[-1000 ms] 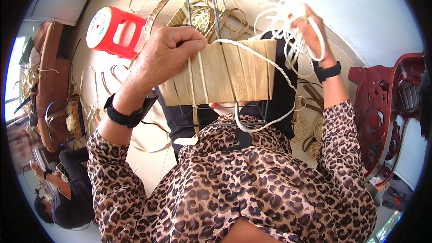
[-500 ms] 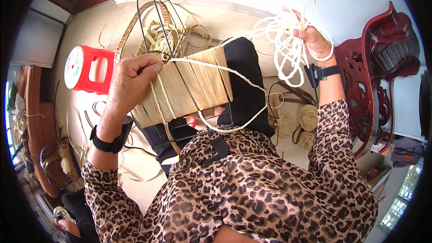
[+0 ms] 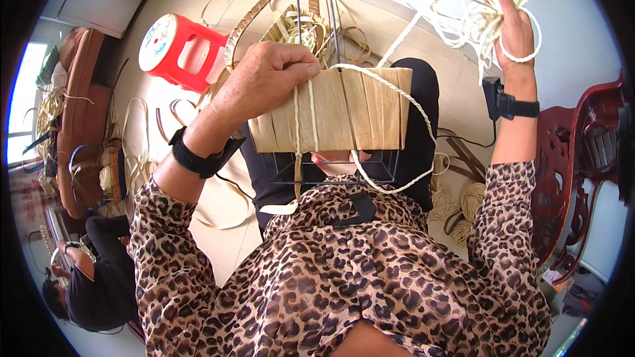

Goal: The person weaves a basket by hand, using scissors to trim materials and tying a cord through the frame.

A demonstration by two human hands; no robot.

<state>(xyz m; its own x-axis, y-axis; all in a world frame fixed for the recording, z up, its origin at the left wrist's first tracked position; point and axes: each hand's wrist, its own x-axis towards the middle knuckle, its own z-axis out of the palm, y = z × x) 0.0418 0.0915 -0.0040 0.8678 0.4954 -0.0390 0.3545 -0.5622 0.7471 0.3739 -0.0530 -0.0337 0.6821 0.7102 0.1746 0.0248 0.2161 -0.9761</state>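
A black wire basket frame (image 3: pixel 337 0), its side wrapped in flat tan strips (image 3: pixel 380 119), rests on my lap. My left hand (image 3: pixel 274 73) is closed at the upper edge of the wrapped side, thumb and fingers pinching the cord there. Twisted cream cord (image 3: pixel 423 116) crosses the strips in upright lines and hangs in a wide loop at the right. Up and away to the right, my right hand (image 3: pixel 516 33) grips a loose bundle of the same cord (image 3: pixel 473 10). From this bundle one strand stretches down behind the basket's top edge.
A red plastic stool (image 3: pixel 205 59) lies tipped at the left. Beyond the basket stands a woven handled basket (image 3: pixel 235 30) with strips inside. Cord balls (image 3: pixel 471 201) sit right of my knee, near a carved dark-red chair (image 3: pixel 562 165). Another person (image 3: pixel 99 284) is at lower left.
My right hand has risen and moved outward with the cord bundle, drawing the strand out. The view has shifted; my left hand stays at the basket's top edge.
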